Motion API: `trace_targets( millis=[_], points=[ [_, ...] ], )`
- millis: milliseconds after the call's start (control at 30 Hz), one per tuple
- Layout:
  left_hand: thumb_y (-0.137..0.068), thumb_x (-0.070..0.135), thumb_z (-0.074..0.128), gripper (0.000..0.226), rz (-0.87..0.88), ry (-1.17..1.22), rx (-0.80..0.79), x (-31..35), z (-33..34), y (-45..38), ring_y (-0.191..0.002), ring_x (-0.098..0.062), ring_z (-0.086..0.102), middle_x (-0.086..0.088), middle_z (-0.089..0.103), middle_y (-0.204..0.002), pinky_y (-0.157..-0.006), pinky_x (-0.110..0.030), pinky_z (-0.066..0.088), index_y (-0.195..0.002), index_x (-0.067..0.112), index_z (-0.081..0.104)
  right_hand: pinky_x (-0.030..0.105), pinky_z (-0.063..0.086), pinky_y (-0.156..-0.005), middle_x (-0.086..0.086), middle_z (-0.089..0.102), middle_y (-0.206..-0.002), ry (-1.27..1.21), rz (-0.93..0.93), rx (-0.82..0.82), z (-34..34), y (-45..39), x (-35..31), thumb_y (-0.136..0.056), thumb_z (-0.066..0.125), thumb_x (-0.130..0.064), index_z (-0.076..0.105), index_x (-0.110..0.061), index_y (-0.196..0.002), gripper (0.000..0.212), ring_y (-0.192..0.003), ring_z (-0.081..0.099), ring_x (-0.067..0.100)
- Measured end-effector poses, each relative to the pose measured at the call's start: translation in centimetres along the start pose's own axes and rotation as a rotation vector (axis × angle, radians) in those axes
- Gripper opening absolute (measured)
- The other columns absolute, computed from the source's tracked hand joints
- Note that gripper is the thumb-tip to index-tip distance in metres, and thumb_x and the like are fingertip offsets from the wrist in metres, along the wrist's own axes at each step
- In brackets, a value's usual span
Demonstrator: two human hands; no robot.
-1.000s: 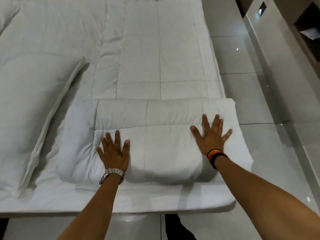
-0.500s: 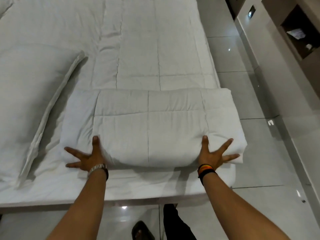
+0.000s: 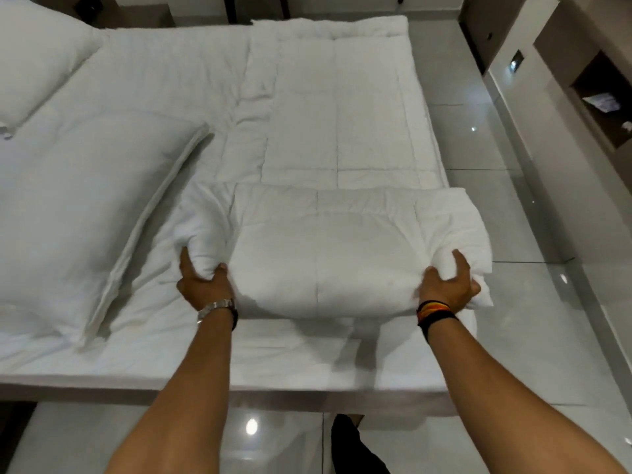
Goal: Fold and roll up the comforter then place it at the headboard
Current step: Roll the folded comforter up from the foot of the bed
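A white quilted comforter (image 3: 328,248) lies along the right half of the bed, its near end rolled into a thick bundle close to the bed's front edge. The unrolled length (image 3: 338,107) stretches flat toward the far end. My left hand (image 3: 201,285) grips the roll's left end, thumb on top and fingers dug underneath. My right hand (image 3: 448,285) grips the right end the same way, fingers curled into the fabric. The near side of the roll is lifted slightly off the sheet.
A large white pillow (image 3: 78,213) lies left of the roll and a second pillow (image 3: 37,63) sits at the far left. The bed's front edge (image 3: 307,395) is just below my forearms. Glossy tiled floor (image 3: 506,206) runs along the right, beside a wall niche (image 3: 602,100).
My hands went from pressing flat on top of the roll, to its near edge, and now clutch its two ends. The view has pulled back and shows more of the bed.
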State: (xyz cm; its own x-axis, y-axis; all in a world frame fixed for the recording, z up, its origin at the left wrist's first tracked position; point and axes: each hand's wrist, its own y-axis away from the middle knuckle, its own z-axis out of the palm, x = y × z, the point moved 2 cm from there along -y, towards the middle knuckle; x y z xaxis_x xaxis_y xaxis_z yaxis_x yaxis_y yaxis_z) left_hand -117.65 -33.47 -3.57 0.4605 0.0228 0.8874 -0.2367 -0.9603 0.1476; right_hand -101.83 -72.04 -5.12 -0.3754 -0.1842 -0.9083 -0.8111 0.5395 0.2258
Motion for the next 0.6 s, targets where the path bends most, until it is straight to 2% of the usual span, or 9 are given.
trace_targets(
  millis=[67,100,200,300,367,467,500,567,600],
  points=[
    [-0.089,-0.001,0.073,0.075,-0.003,0.034,-0.014,1.3,-2.0,1.7,-0.131,-0.029,0.056,-0.014,0.054,-0.149,-0.107,-0.024,0.045,-0.156,0.018,0.045,0.011,0.037,-0.098,0.017,0.053,-0.144,-0.015,-0.036,-0.004,-2.1,1.3,-0.4,-0.088,0.072,-0.002,0.067,-0.025,-0.140,0.057,-0.130,0.056,0.030],
    [-0.088,0.001,0.073,0.076,-0.011,0.058,-0.010,1.7,-3.2,2.6,-0.127,-0.029,0.057,-0.013,0.054,-0.146,-0.105,-0.025,0.044,-0.156,0.022,0.045,0.014,0.040,-0.102,0.015,0.057,-0.143,-0.040,-0.046,-0.007,-3.1,2.1,-0.7,-0.087,0.073,-0.002,0.067,-0.023,-0.139,0.056,-0.131,0.057,0.030],
    [-0.089,0.007,0.070,0.073,-0.002,0.078,0.008,3.0,-7.3,5.0,-0.115,-0.025,0.058,-0.010,0.056,-0.138,-0.089,-0.010,0.035,-0.154,0.032,0.047,0.037,0.052,-0.107,0.010,0.064,-0.134,-0.154,-0.035,-0.016,-6.3,4.6,-2.0,-0.084,0.075,-0.002,0.069,-0.022,-0.136,0.056,-0.125,0.063,0.029],
    [-0.091,0.013,0.070,0.070,0.000,0.090,0.000,3.0,-12.3,7.4,-0.117,-0.025,0.061,-0.010,0.058,-0.139,-0.082,-0.009,0.033,-0.153,0.036,0.047,0.040,0.054,-0.105,0.012,0.063,-0.135,-0.192,-0.002,-0.030,-10.4,8.2,-2.3,-0.081,0.076,-0.003,0.070,-0.027,-0.135,0.059,-0.122,0.063,0.030],
    [-0.093,0.015,0.070,0.069,-0.025,0.087,-0.013,1.8,-15.7,9.2,-0.120,-0.027,0.060,-0.012,0.057,-0.141,-0.088,-0.016,0.040,-0.153,0.038,0.046,0.041,0.054,-0.105,0.013,0.060,-0.136,-0.182,0.026,-0.034,-13.5,10.9,-1.0,-0.081,0.076,-0.005,0.069,-0.030,-0.136,0.061,-0.120,0.063,0.031],
    [-0.098,0.017,0.068,0.069,-0.068,0.019,-0.097,-1.4,-20.2,12.4,-0.124,-0.042,0.055,-0.023,0.052,-0.143,-0.097,-0.041,0.048,-0.155,0.040,0.039,0.043,0.053,-0.107,0.012,0.053,-0.142,-0.108,0.079,-0.040,-18.4,15.3,2.1,-0.083,0.074,-0.006,0.067,-0.033,-0.137,0.062,-0.121,0.062,0.033],
    [-0.098,0.018,0.067,0.063,-0.127,0.053,-0.085,-2.6,-21.2,13.1,-0.117,-0.040,0.057,-0.020,0.054,-0.135,-0.090,-0.039,0.050,-0.151,0.042,0.044,0.041,0.051,-0.109,0.013,0.049,-0.144,-0.085,0.105,-0.042,-19.7,16.4,3.0,-0.084,0.073,-0.005,0.067,-0.033,-0.138,0.061,-0.123,0.060,0.034],
    [-0.099,0.023,0.066,0.043,-0.225,0.012,-0.041,-3.5,-23.4,14.7,-0.102,-0.029,0.057,0.001,0.053,-0.112,-0.070,-0.023,0.045,-0.131,0.048,0.053,0.034,0.048,-0.108,0.013,0.045,-0.149,-0.029,0.147,-0.047,-21.8,18.5,4.2,-0.086,0.072,-0.006,0.065,-0.034,-0.140,0.061,-0.127,0.057,0.036],
    [-0.099,0.025,0.066,0.045,-0.235,-0.028,-0.030,-4.1,-24.0,15.0,-0.101,-0.029,0.058,0.001,0.053,-0.113,-0.066,-0.023,0.043,-0.132,0.051,0.050,0.031,0.046,-0.106,0.014,0.044,-0.150,-0.007,0.157,-0.047,-22.4,19.1,4.5,-0.087,0.071,-0.006,0.064,-0.034,-0.141,0.061,-0.128,0.055,0.037]
  ],
)
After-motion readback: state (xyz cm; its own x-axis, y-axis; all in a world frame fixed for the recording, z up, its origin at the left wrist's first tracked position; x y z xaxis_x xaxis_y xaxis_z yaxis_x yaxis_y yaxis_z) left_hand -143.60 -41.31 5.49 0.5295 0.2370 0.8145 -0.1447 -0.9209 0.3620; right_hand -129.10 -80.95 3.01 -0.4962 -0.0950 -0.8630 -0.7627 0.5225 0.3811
